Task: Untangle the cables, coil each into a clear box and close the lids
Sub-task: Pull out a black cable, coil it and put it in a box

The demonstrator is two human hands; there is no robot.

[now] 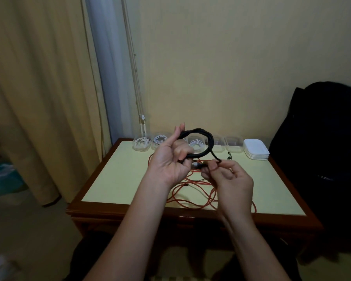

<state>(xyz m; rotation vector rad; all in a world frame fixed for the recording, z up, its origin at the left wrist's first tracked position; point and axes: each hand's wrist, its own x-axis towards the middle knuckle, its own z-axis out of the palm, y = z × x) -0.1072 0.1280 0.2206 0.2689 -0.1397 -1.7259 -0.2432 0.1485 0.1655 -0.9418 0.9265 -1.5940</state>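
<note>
A black cable (208, 138) is wound into a round coil held up above the table. My left hand (170, 161) grips the coil at its left and lower side. My right hand (229, 177) pinches the cable's loose end just below the coil. An orange cable (190, 196) lies in loose tangled loops on the table under my hands. Along the table's back edge stands a row of clear boxes: some, like the leftmost box (141, 144), hold coiled white cables, and two to the right, such as one clear box (234, 144), look unfilled.
A stack of white lids (256, 152) sits at the back right of the pale-topped wooden table (109, 179). A small dark connector (229, 155) lies near the lids. A dark chair with black cloth (322, 149) stands right; a curtain (39, 98) hangs left.
</note>
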